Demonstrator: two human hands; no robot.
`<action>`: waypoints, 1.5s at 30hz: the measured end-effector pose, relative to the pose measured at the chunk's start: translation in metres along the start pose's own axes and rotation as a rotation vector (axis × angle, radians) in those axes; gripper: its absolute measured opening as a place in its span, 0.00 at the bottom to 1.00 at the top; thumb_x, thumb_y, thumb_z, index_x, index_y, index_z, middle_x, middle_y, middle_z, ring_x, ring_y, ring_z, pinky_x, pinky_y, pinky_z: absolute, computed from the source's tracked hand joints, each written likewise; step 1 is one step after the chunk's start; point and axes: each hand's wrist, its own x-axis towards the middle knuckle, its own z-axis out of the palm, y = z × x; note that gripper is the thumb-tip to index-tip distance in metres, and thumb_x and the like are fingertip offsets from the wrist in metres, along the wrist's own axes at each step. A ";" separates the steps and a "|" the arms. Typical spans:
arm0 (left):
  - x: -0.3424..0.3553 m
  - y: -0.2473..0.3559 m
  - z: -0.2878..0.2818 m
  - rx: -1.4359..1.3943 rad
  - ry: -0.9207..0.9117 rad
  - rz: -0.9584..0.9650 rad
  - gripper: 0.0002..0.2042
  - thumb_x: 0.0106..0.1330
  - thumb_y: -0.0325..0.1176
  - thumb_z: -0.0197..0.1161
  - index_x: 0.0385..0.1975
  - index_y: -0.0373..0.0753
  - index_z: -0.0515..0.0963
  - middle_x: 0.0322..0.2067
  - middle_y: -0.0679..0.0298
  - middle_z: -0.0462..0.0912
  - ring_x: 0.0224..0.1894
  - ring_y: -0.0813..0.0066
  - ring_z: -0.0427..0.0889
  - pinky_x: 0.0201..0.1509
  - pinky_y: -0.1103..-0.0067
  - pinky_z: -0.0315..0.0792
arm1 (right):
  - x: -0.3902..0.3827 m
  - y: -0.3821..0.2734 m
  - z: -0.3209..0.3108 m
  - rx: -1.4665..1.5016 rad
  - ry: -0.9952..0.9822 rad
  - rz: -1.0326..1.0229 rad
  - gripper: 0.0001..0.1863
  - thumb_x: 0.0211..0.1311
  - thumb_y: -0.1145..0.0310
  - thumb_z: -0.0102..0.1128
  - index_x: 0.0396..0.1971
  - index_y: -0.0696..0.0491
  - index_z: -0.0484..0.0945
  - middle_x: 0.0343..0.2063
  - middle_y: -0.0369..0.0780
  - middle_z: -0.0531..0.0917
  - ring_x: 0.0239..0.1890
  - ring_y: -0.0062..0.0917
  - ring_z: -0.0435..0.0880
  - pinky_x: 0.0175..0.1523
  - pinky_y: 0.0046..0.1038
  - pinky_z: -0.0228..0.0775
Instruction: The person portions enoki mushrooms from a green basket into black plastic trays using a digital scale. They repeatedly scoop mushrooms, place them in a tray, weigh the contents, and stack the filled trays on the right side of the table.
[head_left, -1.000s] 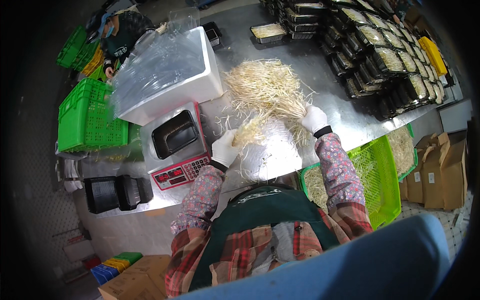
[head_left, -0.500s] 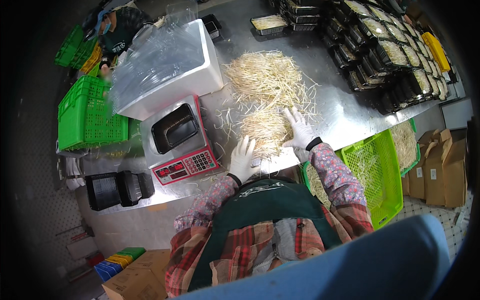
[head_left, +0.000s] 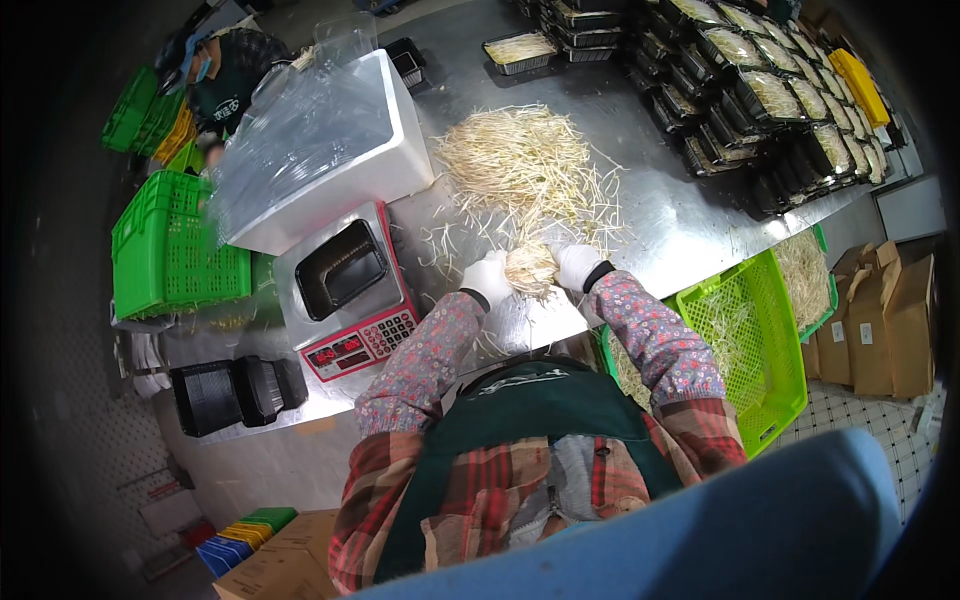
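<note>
Two gloved hands [head_left: 487, 278], one sprout bunch [head_left: 531, 268], one sprout heap [head_left: 520, 155]. One scale [head_left: 345, 352], one foam box [head_left: 335, 195], one counter [head_left: 672, 235].

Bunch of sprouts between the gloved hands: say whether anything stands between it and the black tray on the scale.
The left hand stands between the bunch of sprouts and the black tray; past it, only loose sprouts lie on the table.

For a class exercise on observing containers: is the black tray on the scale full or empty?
Empty. The black tray sits open side up on the scale, its bare dark bottom and walls showing.
</note>
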 end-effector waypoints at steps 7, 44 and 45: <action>-0.031 -0.010 -0.032 0.141 0.109 0.277 0.17 0.61 0.40 0.62 0.47 0.42 0.75 0.36 0.56 0.77 0.35 0.52 0.81 0.38 0.63 0.75 | -0.023 0.075 -0.041 0.124 0.258 0.208 0.18 0.56 0.59 0.61 0.44 0.53 0.77 0.31 0.51 0.84 0.37 0.47 0.84 0.45 0.43 0.76; -0.162 -0.063 -0.158 -0.649 1.152 -0.169 0.20 0.68 0.23 0.57 0.60 0.32 0.69 0.59 0.57 0.72 0.60 0.69 0.72 0.63 0.75 0.68 | 0.018 0.017 -0.009 1.455 0.252 0.147 0.37 0.43 0.77 0.73 0.57 0.61 0.69 0.47 0.42 0.82 0.46 0.26 0.82 0.53 0.27 0.75; -0.168 -0.088 -0.164 -0.622 1.301 -0.214 0.22 0.68 0.25 0.59 0.62 0.32 0.67 0.61 0.56 0.69 0.62 0.68 0.70 0.64 0.74 0.67 | 0.012 0.010 -0.015 1.544 0.246 0.145 0.36 0.45 0.76 0.72 0.58 0.60 0.70 0.47 0.42 0.82 0.47 0.26 0.82 0.53 0.27 0.75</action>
